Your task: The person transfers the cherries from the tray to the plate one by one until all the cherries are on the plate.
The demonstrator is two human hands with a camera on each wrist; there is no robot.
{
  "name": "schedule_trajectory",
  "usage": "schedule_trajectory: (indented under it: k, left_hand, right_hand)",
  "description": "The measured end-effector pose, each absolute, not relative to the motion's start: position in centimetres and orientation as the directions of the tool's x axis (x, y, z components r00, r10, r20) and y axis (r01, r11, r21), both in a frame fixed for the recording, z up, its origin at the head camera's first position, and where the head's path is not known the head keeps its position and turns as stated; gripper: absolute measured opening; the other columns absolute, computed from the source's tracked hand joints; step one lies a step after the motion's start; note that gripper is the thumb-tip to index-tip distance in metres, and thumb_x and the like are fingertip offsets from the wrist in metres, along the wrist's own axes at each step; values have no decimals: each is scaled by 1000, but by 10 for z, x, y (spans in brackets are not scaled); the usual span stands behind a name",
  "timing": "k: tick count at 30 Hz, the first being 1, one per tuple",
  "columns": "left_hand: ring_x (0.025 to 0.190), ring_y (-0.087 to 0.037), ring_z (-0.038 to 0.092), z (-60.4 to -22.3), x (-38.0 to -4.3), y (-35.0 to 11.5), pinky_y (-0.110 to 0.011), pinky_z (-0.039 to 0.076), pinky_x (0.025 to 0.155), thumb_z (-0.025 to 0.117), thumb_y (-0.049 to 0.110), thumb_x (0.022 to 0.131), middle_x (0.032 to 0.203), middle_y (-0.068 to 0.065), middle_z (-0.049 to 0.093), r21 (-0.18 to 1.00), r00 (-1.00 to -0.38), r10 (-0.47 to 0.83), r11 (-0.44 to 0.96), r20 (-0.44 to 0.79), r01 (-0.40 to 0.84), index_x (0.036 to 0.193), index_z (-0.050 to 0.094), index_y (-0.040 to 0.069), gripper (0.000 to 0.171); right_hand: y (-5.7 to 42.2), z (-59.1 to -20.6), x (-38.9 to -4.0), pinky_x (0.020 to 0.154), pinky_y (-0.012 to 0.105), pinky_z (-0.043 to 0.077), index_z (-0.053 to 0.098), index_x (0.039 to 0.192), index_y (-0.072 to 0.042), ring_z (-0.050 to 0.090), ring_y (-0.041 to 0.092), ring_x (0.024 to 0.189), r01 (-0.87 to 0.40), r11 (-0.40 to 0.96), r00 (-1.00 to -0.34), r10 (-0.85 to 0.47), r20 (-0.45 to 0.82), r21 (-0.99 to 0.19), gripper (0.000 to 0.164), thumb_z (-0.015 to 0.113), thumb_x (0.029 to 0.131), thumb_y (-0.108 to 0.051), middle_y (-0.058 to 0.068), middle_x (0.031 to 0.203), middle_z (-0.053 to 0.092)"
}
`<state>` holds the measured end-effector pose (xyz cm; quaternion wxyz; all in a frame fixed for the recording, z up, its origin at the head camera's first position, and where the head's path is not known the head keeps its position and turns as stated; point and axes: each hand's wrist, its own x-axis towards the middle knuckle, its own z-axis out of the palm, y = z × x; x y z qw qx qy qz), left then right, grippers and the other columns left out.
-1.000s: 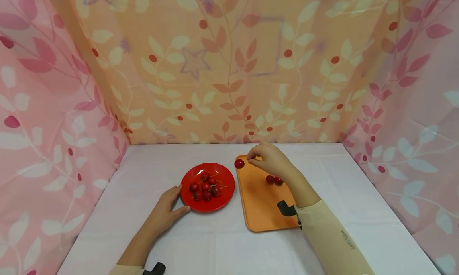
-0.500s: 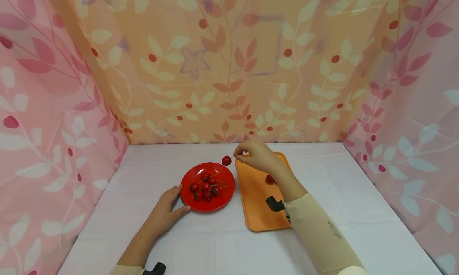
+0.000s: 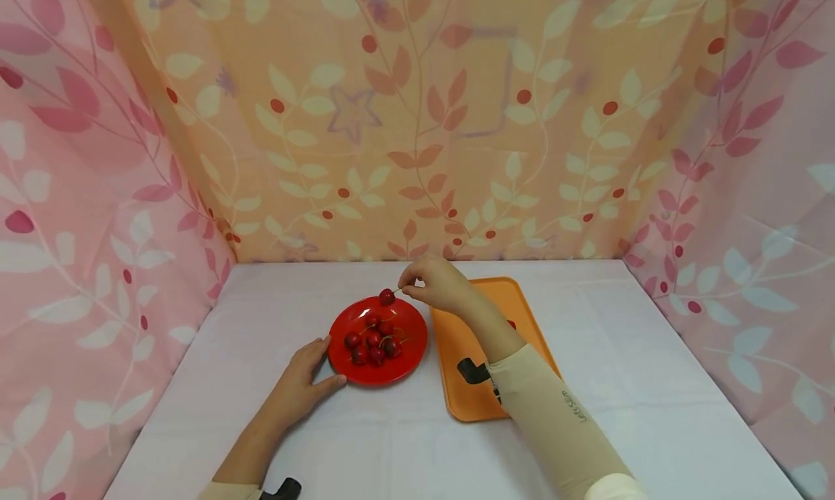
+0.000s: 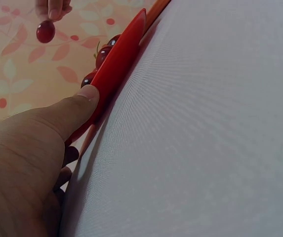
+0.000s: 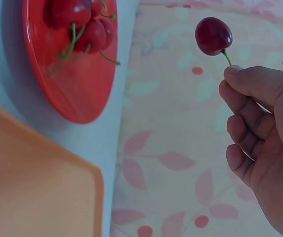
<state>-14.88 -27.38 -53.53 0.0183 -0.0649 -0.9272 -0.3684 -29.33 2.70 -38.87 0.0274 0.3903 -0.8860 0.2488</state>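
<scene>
My right hand (image 3: 433, 286) pinches the stem of a dark red cherry (image 5: 213, 36) between thumb and index finger. The cherry hangs over the far rim of the red plate (image 3: 407, 362), and its green stem shows in the right wrist view. Several more cherries (image 3: 373, 338) with stems lie grouped on the plate. At the plate's near left side, my left hand (image 3: 300, 380) rests against the rim, its thumb and fingers spread apart. In the left wrist view, the thumb (image 4: 79, 106) touches the rim.
To the right of the plate lies an orange tray (image 3: 459, 391), partly covered by my right forearm. A bit of a red cherry (image 3: 512, 325) shows on it past the arm. Patterned cloth (image 3: 417, 123) stands behind the white tabletop (image 3: 365, 442).
My right hand has carried the cherry leftward from above the tray to the plate's far rim. The left hand and the plate have stayed put.
</scene>
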Motion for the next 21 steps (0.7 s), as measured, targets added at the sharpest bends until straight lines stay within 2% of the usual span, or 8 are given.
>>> schedule_trajectory:
  k: [9,16,21]
  left_hand:
    - [151,-38,31,-537,-148,-274,-64,34,116,79,52,86,162,-15,39,672,-991,98,729,90,133,160,36,13,94]
    - [151,-38,30,-537,-149,-274,-65,35,116,77,56,86,163,-15,38,667,-992,99,735,74,123,161,35,14,96]
    - [152,-38,30,-536,-149,-274,-65,34,116,77,55,86,163,-15,37,664,-992,97,738,76,123,161,35,13,96]
  right_hand:
    - [-1,-409,-302,88,31,54,81,99,-17,67,19,97,-697,578,-696,-687,209,-424,9,73,94,-17,-8,95,77]
    - [-18,-424,-304,83,27,50,81,97,-21,56,12,92,-697,603,-701,-687,192,-388,8,74,95,-21,-13,90,75]
    - [-28,-431,-303,81,25,52,81,96,-21,57,11,91,-670,617,-723,-670,171,-413,7,74,95,-21,-12,90,75]
